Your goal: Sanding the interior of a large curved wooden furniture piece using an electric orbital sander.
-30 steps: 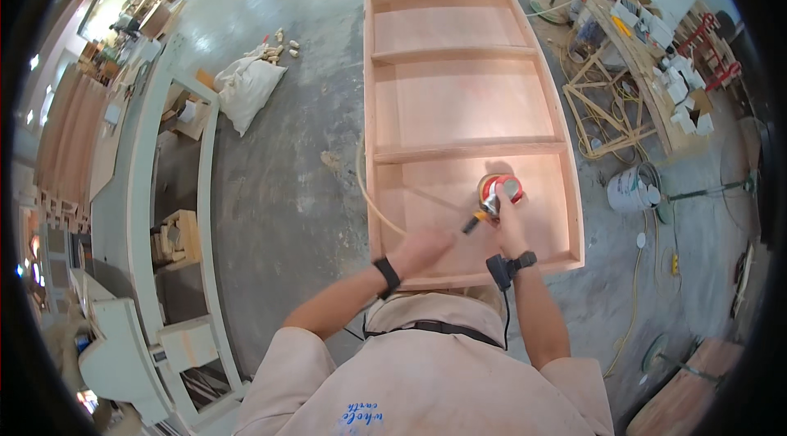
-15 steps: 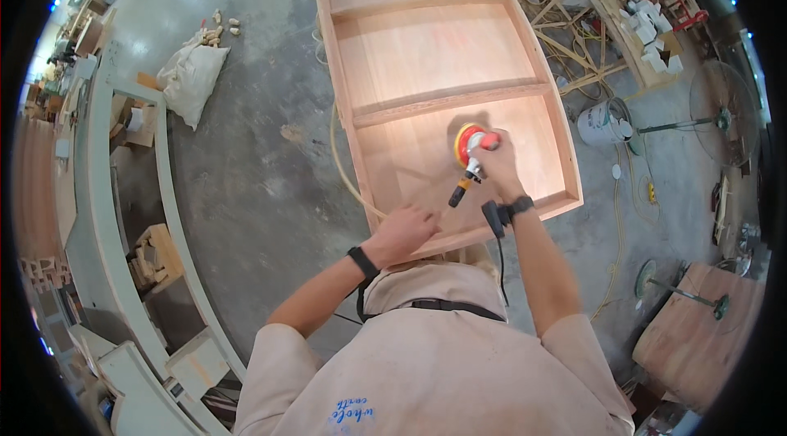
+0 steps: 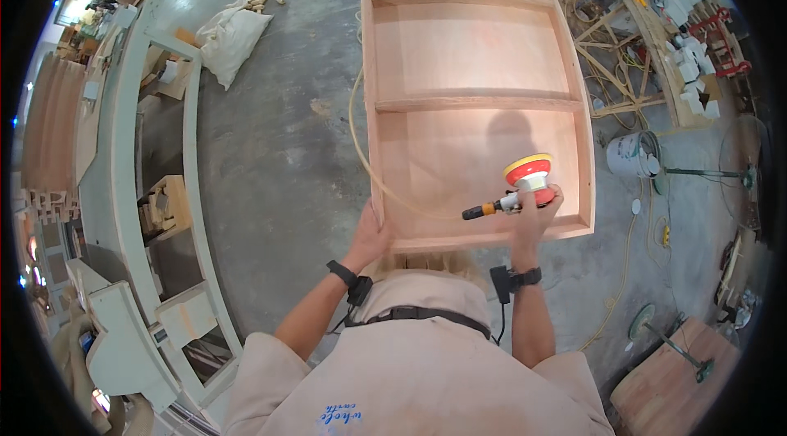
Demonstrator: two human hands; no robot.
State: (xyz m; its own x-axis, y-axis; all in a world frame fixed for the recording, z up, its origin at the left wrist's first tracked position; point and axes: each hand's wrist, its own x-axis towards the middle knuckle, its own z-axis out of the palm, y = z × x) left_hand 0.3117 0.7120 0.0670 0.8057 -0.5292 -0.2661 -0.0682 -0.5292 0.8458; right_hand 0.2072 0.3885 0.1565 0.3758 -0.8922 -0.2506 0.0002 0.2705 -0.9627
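My right hand [image 3: 538,215] is closed around an air orbital sander [image 3: 529,168] with a red and yellow head. The sander is tilted, its pad raised off the panel and facing away from me. A pale yellow air hose [image 3: 357,129] crosses the left edge and runs toward the sander's black-and-orange tail. Before me lies a long wooden case [image 3: 475,102], open on top and split by cross rails. At its near left corner, my left hand [image 3: 370,238] grips the side rail; some of its fingers are hidden.
A pale frame [image 3: 125,190] with open compartments stands on the left, near a white sack [image 3: 234,43] and wood scraps. To the right are a cluttered workbench [image 3: 648,34], a white bucket [image 3: 630,156], a floor fan [image 3: 742,178] and a wooden board [image 3: 676,374].
My right hand has lifted the sander off the panel and brought it nearer and rightward, tipping it. My left hand has moved left onto the case's edge. The view has shifted.
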